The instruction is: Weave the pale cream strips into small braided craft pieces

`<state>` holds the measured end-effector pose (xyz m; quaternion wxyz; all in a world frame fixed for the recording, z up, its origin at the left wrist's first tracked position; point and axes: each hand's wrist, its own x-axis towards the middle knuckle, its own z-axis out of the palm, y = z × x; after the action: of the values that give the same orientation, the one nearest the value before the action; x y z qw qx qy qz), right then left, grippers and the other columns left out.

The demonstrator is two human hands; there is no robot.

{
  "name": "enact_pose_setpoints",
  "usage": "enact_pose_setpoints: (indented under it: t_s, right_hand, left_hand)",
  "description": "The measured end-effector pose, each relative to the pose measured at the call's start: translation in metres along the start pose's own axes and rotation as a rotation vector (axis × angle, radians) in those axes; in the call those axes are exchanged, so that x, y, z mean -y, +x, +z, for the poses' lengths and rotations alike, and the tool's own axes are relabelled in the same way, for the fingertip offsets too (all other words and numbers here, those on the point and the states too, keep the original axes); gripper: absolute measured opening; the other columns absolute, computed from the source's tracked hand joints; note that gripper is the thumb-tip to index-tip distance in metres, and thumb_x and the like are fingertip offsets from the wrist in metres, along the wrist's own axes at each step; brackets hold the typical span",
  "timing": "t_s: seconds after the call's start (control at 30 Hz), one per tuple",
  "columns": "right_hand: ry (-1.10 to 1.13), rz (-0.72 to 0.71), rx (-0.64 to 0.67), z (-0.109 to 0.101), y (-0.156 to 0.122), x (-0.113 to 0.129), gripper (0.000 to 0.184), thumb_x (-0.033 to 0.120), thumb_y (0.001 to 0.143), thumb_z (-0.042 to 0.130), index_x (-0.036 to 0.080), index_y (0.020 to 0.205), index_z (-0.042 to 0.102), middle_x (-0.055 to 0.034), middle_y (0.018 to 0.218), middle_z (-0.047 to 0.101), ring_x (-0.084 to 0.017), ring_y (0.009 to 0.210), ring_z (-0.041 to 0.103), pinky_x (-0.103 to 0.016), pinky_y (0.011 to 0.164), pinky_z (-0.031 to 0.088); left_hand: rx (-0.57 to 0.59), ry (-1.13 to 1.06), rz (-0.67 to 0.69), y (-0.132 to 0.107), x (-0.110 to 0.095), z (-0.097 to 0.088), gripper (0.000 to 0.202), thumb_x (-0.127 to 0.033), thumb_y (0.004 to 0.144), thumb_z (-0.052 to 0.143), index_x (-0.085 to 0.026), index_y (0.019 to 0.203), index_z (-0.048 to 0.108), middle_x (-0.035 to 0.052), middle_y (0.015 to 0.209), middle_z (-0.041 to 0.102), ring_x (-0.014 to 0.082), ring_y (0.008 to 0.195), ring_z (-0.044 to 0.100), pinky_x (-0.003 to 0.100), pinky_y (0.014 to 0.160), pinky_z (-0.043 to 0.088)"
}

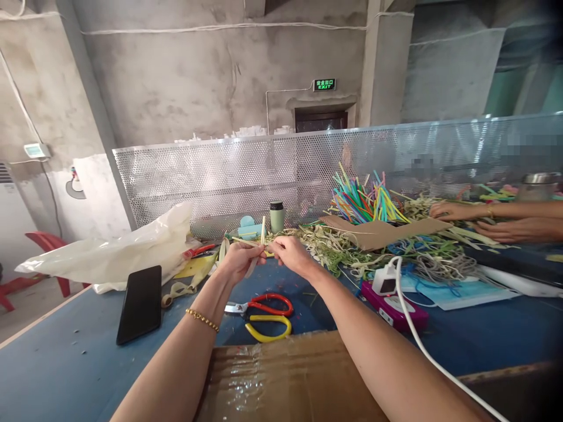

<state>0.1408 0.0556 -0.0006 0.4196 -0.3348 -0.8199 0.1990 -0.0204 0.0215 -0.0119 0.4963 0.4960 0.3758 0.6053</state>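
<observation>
Above the blue table, my left hand (241,259) is closed in a pinch on pale, flat plant strips (263,227), one standing upright and others jutting to the sides. Close beside it, the fingers of my right hand (288,253) pinch the same small bunch from the right. Where the strips cross, my fingertips hide them. Below the hands lies a pair of scissors (264,316) with one red and one yellow handle. A taped cardboard piece (290,381) is under my forearms. Long dried leaves (189,287) lie left of my left hand.
A phone (139,305) and a plastic bag (114,252) are on the left. Behind my hands stands a green bottle (277,218). Right are loose plant strips (329,246), colourful stems (365,196), a purple power strip (396,310) and a co-worker's hands (501,228). A perforated metal screen (220,181) runs behind.
</observation>
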Motion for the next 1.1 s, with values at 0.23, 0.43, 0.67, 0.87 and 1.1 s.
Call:
enact_pose_setpoints:
  t_s: [0.23,0.43,0.67,0.87,1.1]
  right_hand:
    - [0.217,-0.023,-0.071,-0.004,0.005,-0.007,0.022,0.029,0.078,0.062,0.016,0.062,0.058,-0.0003,0.057,0.059,-0.012,0.051,0.054,-0.023,0.051,0.039]
    - [0.335,0.074,-0.117,-0.002,0.005,-0.005,0.017,0.020,0.079,0.059,0.014,0.063,0.059,-0.0031,0.060,0.064,-0.010,0.048,0.056,-0.021,0.047,0.043]
    - [0.444,0.177,-0.199,0.005,0.004,0.002,0.016,0.016,0.078,0.060,0.014,0.062,0.058,-0.0017,0.058,0.063,-0.009,0.047,0.055,-0.020,0.046,0.044]
    - [0.500,0.213,-0.206,0.007,0.003,0.007,0.018,0.016,0.078,0.060,0.016,0.061,0.055,0.0004,0.055,0.060,-0.009,0.046,0.054,-0.019,0.046,0.044]
    - [0.435,0.189,-0.213,0.012,0.005,0.001,0.017,0.019,0.077,0.058,0.018,0.061,0.052,0.0003,0.057,0.059,-0.011,0.049,0.054,-0.022,0.048,0.045]
  left_hand:
    - [0.224,0.134,-0.047,-0.008,-0.006,0.001,0.014,-0.019,0.063,0.081,-0.008,0.071,0.075,0.0101,0.068,0.070,0.0139,0.058,0.063,0.026,0.061,0.049]
    - [0.212,0.098,-0.050,-0.018,-0.016,0.010,0.019,-0.017,0.066,0.076,-0.011,0.084,0.077,0.0136,0.084,0.074,0.0172,0.069,0.067,0.028,0.067,0.051]
    - [-0.030,0.298,0.130,-0.009,0.000,0.018,0.018,-0.029,0.066,0.077,-0.012,0.070,0.074,0.0088,0.068,0.072,0.0131,0.057,0.061,0.023,0.054,0.038]
    - [-0.080,0.352,0.190,-0.006,0.003,0.022,0.015,-0.024,0.069,0.067,-0.012,0.070,0.075,0.0078,0.065,0.071,0.0141,0.060,0.061,0.025,0.058,0.040]
    - [-0.118,0.345,0.181,-0.010,-0.002,0.026,0.013,-0.018,0.066,0.062,-0.012,0.063,0.073,0.0064,0.060,0.069,0.0116,0.054,0.054,0.025,0.058,0.041]
